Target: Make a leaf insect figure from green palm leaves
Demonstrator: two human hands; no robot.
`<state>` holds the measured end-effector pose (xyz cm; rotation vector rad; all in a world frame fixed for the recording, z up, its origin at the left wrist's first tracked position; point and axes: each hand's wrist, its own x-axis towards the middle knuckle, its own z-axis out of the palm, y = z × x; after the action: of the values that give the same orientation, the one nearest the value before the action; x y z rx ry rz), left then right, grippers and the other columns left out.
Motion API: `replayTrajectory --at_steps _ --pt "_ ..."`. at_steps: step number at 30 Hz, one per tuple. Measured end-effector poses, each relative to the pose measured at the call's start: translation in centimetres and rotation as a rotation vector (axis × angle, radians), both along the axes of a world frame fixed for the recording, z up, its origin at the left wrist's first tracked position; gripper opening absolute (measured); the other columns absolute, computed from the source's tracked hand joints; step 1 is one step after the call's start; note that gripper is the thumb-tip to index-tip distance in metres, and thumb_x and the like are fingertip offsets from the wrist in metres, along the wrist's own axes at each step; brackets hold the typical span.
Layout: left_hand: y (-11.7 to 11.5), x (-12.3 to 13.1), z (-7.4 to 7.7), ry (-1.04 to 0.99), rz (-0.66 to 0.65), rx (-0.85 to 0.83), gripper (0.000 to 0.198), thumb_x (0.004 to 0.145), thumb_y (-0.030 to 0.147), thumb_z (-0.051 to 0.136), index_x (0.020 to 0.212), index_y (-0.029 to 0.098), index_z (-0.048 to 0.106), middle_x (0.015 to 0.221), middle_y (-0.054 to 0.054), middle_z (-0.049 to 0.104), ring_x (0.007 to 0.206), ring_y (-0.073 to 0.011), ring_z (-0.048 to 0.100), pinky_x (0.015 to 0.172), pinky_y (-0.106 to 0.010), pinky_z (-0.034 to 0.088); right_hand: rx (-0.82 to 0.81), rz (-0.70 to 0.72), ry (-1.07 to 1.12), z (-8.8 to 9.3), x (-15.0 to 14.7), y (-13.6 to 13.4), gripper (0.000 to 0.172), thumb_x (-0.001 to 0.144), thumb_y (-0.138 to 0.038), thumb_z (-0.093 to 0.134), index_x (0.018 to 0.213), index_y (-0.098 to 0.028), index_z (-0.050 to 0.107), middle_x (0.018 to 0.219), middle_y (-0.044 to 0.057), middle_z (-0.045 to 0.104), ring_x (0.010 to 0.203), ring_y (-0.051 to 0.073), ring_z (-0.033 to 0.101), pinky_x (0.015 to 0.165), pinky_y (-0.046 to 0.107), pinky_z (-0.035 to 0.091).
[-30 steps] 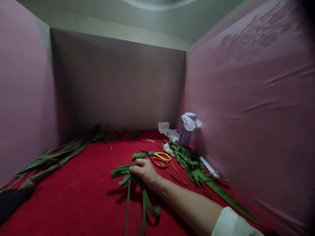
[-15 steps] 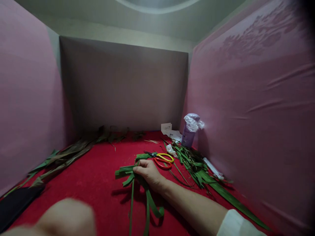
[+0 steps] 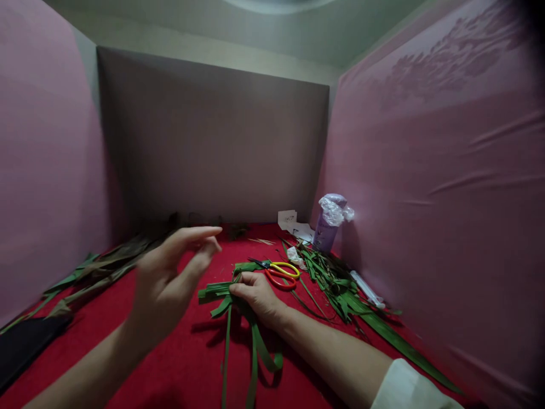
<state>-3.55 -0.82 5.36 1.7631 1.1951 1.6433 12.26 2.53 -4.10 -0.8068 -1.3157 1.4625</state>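
Note:
My right hand (image 3: pixel 256 295) rests on a bundle of green leaf strips (image 3: pixel 215 292) on the red cloth (image 3: pixel 179 352), its fingers closed on the strips where they cross. Long strips trail from the bundle toward me. My left hand (image 3: pixel 170 278) hovers above the cloth just left of the bundle, fingers stretched out and apart, holding nothing. Scissors with a yellow and a red handle (image 3: pixel 279 272) lie just behind my right hand.
A pile of green leaves (image 3: pixel 336 284) lies along the right pink wall, with a purple container topped with plastic (image 3: pixel 328 227) and white paper (image 3: pixel 293 224) behind it. Dried leaves (image 3: pixel 102 267) line the left side. A black object (image 3: pixel 25 343) lies at the near left.
My left hand has come up from the bottom left into view and now hovers beside the bundle. My right hand has stayed on the leaf strips.

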Motion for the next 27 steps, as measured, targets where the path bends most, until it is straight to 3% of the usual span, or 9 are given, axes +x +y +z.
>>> replayTrajectory --at_steps 3,6,9,11,20,27 --pt "3.2 -0.1 -1.3 -0.047 -0.075 -0.098 0.022 0.069 0.040 0.066 0.080 0.021 0.069 0.073 0.000 0.068 0.075 -0.0198 0.060 0.067 -0.028 0.045 -0.003 -0.003 0.006 -0.2 0.0 0.1 0.020 0.064 -0.025 0.063 0.055 -0.016 0.048 0.045 -0.007 0.046 0.039 0.005 0.038 0.041 0.019 0.027" --pt "5.7 -0.5 -3.6 -0.120 -0.114 -0.208 0.030 0.073 0.045 0.060 0.075 0.017 0.068 0.066 -0.004 0.067 0.066 -0.0203 0.060 0.060 -0.030 0.045 -0.010 -0.005 0.014 -0.3 -0.1 0.2 0.018 0.064 -0.026 0.063 0.057 -0.016 0.050 0.046 -0.007 0.046 0.039 0.005 0.038 0.042 0.019 0.027" --pt "6.1 -1.1 -5.7 -0.146 -0.182 -0.284 0.035 0.076 0.047 0.055 0.078 0.015 0.068 0.072 -0.008 0.069 0.069 -0.0217 0.062 0.061 -0.032 0.046 -0.017 -0.018 0.026 -0.3 -0.1 0.3 0.019 0.064 -0.027 0.064 0.058 -0.015 0.050 0.046 -0.007 0.046 0.040 0.005 0.037 0.042 0.019 0.028" --pt "5.5 -1.3 -6.3 -0.130 -0.245 -0.344 0.036 0.077 0.047 0.055 0.077 0.014 0.069 0.072 -0.008 0.069 0.067 -0.0201 0.061 0.060 -0.030 0.046 -0.019 -0.029 0.034 -0.3 0.0 0.3 0.018 0.064 -0.027 0.064 0.060 -0.015 0.051 0.047 -0.007 0.046 0.039 0.005 0.036 0.042 0.019 0.027" --pt "3.9 -0.5 -5.8 -0.082 -0.506 -0.588 0.030 0.074 0.044 0.060 0.071 0.014 0.064 0.058 0.002 0.057 0.049 -0.0106 0.047 0.047 -0.022 0.037 0.018 -0.042 0.012 -0.5 0.2 0.4 0.019 0.064 -0.031 0.066 0.067 -0.014 0.059 0.050 -0.006 0.048 0.044 0.006 0.036 0.044 0.020 0.026" --pt "3.6 -0.5 -5.9 -0.085 -0.512 -0.626 0.024 0.068 0.037 0.069 0.064 0.014 0.062 0.054 0.003 0.055 0.048 -0.0091 0.046 0.047 -0.020 0.035 0.099 -0.034 -0.034 -0.6 0.1 0.3 0.018 0.065 -0.030 0.064 0.064 -0.014 0.057 0.054 -0.005 0.045 0.049 0.007 0.035 0.048 0.020 0.026"
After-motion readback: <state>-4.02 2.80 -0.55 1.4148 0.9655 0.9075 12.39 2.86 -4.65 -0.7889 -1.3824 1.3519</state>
